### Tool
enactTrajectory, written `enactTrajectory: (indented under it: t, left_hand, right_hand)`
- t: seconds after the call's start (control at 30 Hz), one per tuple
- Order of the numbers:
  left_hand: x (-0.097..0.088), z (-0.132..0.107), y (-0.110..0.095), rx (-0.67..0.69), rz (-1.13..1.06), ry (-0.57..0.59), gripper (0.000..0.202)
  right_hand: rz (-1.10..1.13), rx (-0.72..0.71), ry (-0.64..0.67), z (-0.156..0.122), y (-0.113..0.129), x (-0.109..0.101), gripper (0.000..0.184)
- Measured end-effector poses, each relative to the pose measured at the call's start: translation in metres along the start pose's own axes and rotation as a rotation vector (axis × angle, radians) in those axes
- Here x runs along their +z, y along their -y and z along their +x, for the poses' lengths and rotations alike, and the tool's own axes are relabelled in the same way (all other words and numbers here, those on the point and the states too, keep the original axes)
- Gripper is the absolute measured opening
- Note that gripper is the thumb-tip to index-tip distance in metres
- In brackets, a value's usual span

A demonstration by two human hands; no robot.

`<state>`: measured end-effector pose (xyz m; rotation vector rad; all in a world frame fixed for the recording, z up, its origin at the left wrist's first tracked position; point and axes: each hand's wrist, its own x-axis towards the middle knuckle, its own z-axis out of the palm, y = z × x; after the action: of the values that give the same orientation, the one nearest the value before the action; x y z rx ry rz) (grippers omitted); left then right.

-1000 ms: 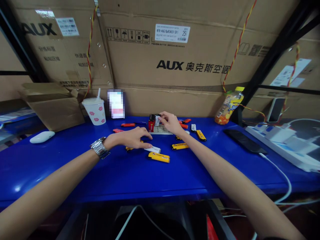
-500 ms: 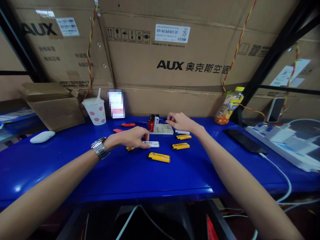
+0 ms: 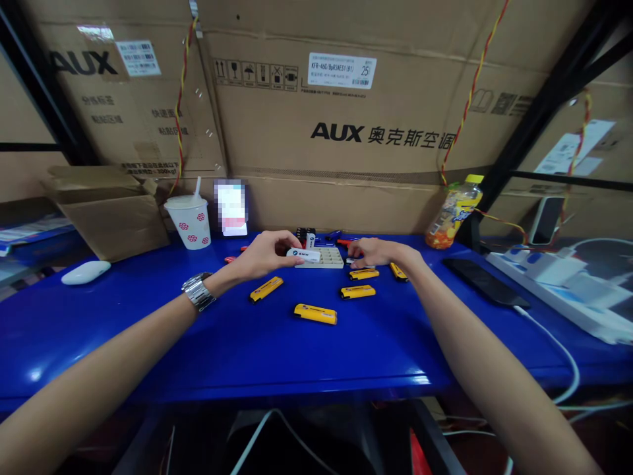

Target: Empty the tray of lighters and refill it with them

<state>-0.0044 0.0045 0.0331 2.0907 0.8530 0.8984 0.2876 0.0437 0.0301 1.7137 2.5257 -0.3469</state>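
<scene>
My left hand (image 3: 264, 254) pinches a white lighter (image 3: 304, 254) marked BMW, raised just in front of the pale divided tray (image 3: 333, 257). Several lighters stand upright in the tray's left part, one of them white (image 3: 310, 239); the held lighter partly covers them. To the tray's right, my right hand (image 3: 372, 252) points downward with its fingers closed on another white lighter (image 3: 363, 263), mostly hidden beneath them. Yellow lighters lie about on the blue table, among them one at the front (image 3: 315, 314), one at the left (image 3: 266, 289) and one below my right hand (image 3: 358, 291).
A paper cup with a straw (image 3: 188, 221), a lit phone (image 3: 231, 208) and a brown paper bag (image 3: 106, 211) stand at back left. At right are a drink bottle (image 3: 453, 212), a black phone (image 3: 482, 282) on a cable and a power strip (image 3: 548, 290). Cardboard boxes (image 3: 386, 178) wall the back.
My left hand has lifted the white lighter off the table and brought it up toward the tray. My right hand has moved from behind the tray to the white lighter at its right.
</scene>
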Motion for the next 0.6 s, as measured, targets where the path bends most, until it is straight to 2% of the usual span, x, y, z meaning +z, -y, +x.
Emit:
enactTrajectory:
  t: [0.13, 0.2, 0.3, 0.37, 0.43, 0.6]
  left_hand:
    - [0.001, -0.001, -0.003, -0.053, -0.091, -0.09, 0.029]
    - [0.002, -0.001, -0.004, -0.071, -0.15, -0.101, 0.028]
    - [0.005, -0.002, -0.006, -0.105, -0.33, -0.1, 0.021]
    - [0.008, -0.003, -0.009, -0.148, -0.464, -0.116, 0.022]
    - [0.01, -0.004, -0.013, -0.182, -0.549, -0.12, 0.026]
    - [0.013, -0.002, -0.014, -0.179, -0.444, -0.162, 0.018]
  right_hand:
    - [0.028, -0.005, -0.007, 0.0, -0.006, 0.002, 0.017]
    - [0.113, -0.035, -0.125, 0.001, -0.008, 0.005, 0.018]
    - [0.396, -0.126, -0.336, 0.005, -0.007, 0.01, 0.026]
    - [0.566, -0.175, -0.431, 0.009, -0.004, 0.012, 0.031]
    - [0.63, -0.195, -0.495, 0.013, 0.002, 0.014, 0.032]
    - [0.696, -0.238, -0.557, 0.019, 0.015, 0.02, 0.031]
